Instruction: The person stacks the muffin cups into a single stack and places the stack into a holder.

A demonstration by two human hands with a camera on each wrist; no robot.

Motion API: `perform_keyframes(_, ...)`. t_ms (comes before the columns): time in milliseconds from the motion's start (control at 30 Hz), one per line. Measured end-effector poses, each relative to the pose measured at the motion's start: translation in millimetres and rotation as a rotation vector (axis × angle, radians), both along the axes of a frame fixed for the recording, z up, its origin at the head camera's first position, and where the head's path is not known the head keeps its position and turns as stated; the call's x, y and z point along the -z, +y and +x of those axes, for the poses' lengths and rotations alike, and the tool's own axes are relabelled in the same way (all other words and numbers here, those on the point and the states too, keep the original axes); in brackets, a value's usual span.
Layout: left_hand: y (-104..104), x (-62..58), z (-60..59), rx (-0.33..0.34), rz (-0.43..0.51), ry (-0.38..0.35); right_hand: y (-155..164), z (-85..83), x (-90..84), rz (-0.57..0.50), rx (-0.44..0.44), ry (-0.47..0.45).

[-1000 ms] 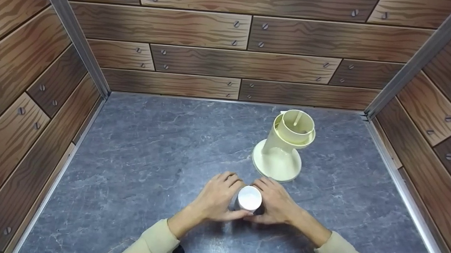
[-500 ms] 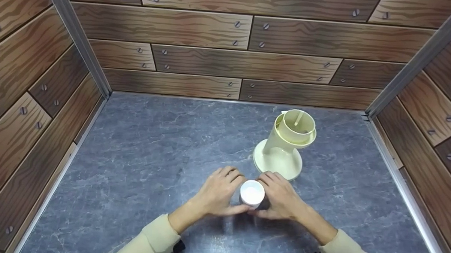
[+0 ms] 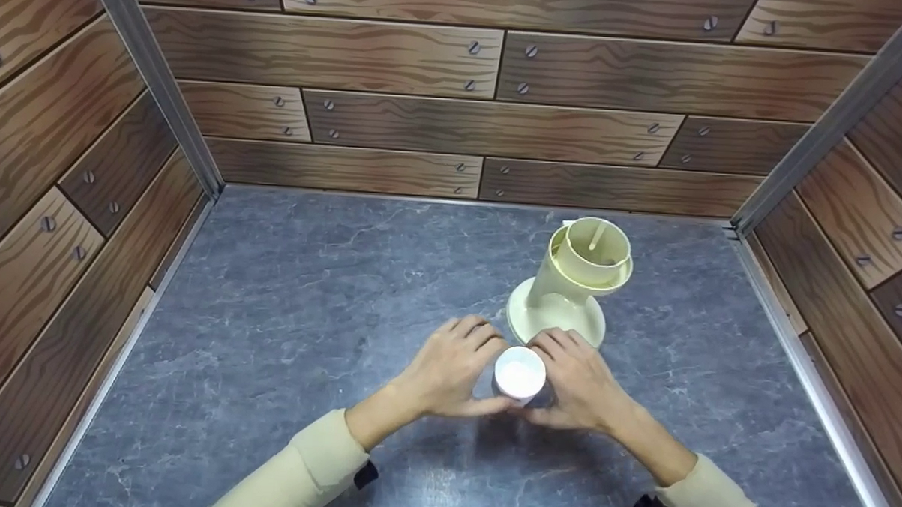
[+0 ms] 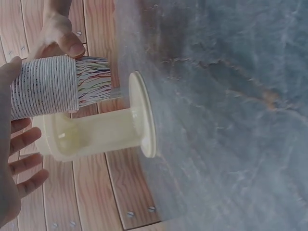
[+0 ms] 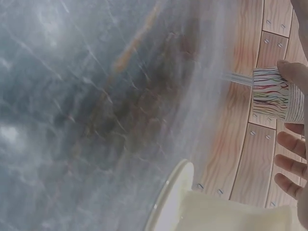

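Note:
A stack of nested paper cups [image 3: 520, 374] stands upright between both hands, its white open top facing up. In the left wrist view the stack [image 4: 53, 84] shows many rims and coloured wavy lines, with its bottom off the table. My left hand [image 3: 454, 370] grips its left side by thumb and forefinger, the other fingers spread loosely. From the right side my right hand [image 3: 575, 382] holds it the same way, thumb tips nearly meeting in front. Just beyond the hands is a pale yellow plastic stand [image 3: 557, 317] with a round base and an open cylinder on top.
The blue-grey marbled table [image 3: 330, 279] lies under everything. Wood-patterned walls [image 3: 395, 124] enclose it at the back and sides, with metal strips [image 3: 799, 386] along the edges. The stand's base is close to the right hand's fingers.
Both hands have carried the stack of paper cups forward and slightly right, closer to the stand. Their grip looks the same. The stand has not moved.

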State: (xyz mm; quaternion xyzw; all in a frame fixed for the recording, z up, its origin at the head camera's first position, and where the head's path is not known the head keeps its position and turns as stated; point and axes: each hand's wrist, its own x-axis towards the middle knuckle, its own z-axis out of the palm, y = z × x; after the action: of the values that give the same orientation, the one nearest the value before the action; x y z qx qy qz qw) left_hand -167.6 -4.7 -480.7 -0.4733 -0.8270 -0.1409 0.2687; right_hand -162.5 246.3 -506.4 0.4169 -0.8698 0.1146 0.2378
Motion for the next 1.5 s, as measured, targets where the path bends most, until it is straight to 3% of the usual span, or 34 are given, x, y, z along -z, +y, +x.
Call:
perform_keyframes(467, 10.7, -23.7, -11.6, 0.03, -0.015, 0.057, 11.7, -4.6, -24.3, 0.004, 0.015, 0.086)
perform_keyframes(933, 20.6, -44.0, -26.2, 0.052, 0.012, 0.098, 21.4, -12.6, -48.6, 0.004, 0.053, 0.101)
perform_keyframes(1500, 31.2, -71.3, -42.2, 0.054, 0.022, 0.137, 30.1, -26.3, -78.9, -0.03, 0.043, 0.231)
